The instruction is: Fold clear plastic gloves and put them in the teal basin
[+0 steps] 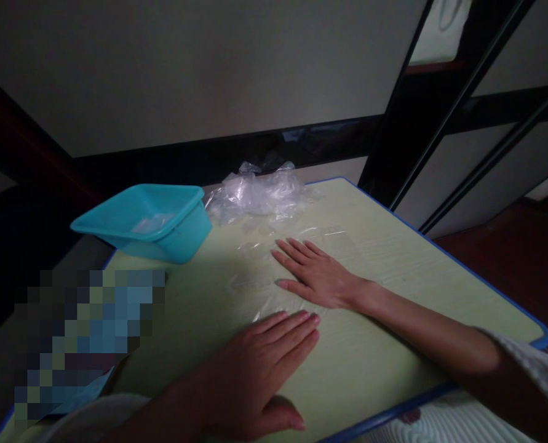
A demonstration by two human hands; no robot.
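A thin clear plastic bag [255, 271] lies spread flat on the pale yellow table [421, 277], its edges hard to make out. My right hand [317, 274] rests palm down on the bag, fingers stretched out and slightly spread. Nearer to me, my left hand [267, 363] is flat with its fingers extended and the thumb apart, by the bag's near edge. Whether its palm touches the plastic or hovers just above cannot be told. Neither hand grips anything. Behind them sits a crumpled heap of clear plastic bags [264, 194].
A turquoise plastic basin [181, 237] with some clear plastic inside stands at the table's far left. A blurred-out item [112, 320] lies along the left side. Blue trim [476, 292] edges the table, and a panelled cabinet [227, 74] rises behind it.
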